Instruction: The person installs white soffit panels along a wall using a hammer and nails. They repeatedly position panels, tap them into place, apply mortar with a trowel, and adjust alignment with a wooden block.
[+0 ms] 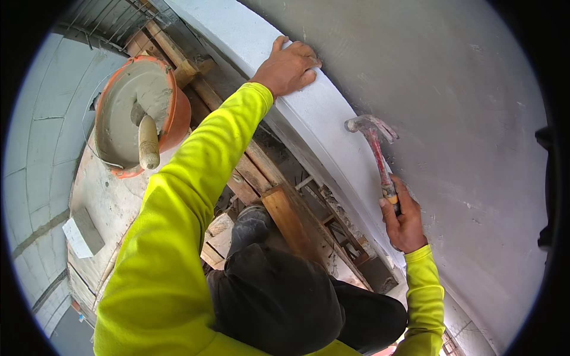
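While crouched on wooden scaffold planks (285, 196), left hand (289, 66) laid flat on the white block (320, 118) — fingers spread open, gripping nothing, apparently steadying it against blows. Right hand (404, 222) with fingers closed round the low end of a red-handled claw hammer (377, 151), head raised beside the block's edge. Orange bucket (139, 113) of grey mortar, trowel handle (148, 142) upright in it — parked left, within reach.

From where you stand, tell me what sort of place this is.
Most likely a building site, up on scaffold planks. An orange bucket of wet mortar holds a trowel, the right hand grips a claw hammer, and the wall is bare render.
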The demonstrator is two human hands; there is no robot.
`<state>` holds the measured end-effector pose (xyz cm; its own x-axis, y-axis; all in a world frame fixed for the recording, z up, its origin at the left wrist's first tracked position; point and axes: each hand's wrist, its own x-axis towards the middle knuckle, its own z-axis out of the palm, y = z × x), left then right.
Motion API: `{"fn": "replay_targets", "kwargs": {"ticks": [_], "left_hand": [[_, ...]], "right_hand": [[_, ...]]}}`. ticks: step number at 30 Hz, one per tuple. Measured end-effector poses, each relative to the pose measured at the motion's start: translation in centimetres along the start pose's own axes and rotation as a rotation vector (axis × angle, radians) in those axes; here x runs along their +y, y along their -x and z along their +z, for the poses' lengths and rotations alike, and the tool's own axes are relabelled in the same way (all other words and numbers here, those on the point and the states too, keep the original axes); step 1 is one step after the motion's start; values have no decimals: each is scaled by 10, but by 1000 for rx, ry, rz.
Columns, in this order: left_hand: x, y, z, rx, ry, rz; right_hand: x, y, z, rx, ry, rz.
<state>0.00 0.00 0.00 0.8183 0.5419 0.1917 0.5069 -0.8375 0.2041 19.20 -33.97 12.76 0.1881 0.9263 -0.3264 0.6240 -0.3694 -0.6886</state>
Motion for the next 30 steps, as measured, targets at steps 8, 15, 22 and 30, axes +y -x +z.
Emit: {"fn": "replay_targets", "kwargs": {"ticks": [8, 15, 22, 30], "left_hand": [[-5, 1, 9, 85, 62, 18], [-6, -1, 10, 117, 62, 50], [-13, -5, 5, -5, 153, 32], [-17, -4, 4, -17, 162, 19]], "right_hand": [[15, 6, 7, 8, 48, -28], [23, 3, 8, -39, 106, -130], [17, -3, 8, 16, 121, -175], [15, -1, 11, 31, 117, -290]]}}
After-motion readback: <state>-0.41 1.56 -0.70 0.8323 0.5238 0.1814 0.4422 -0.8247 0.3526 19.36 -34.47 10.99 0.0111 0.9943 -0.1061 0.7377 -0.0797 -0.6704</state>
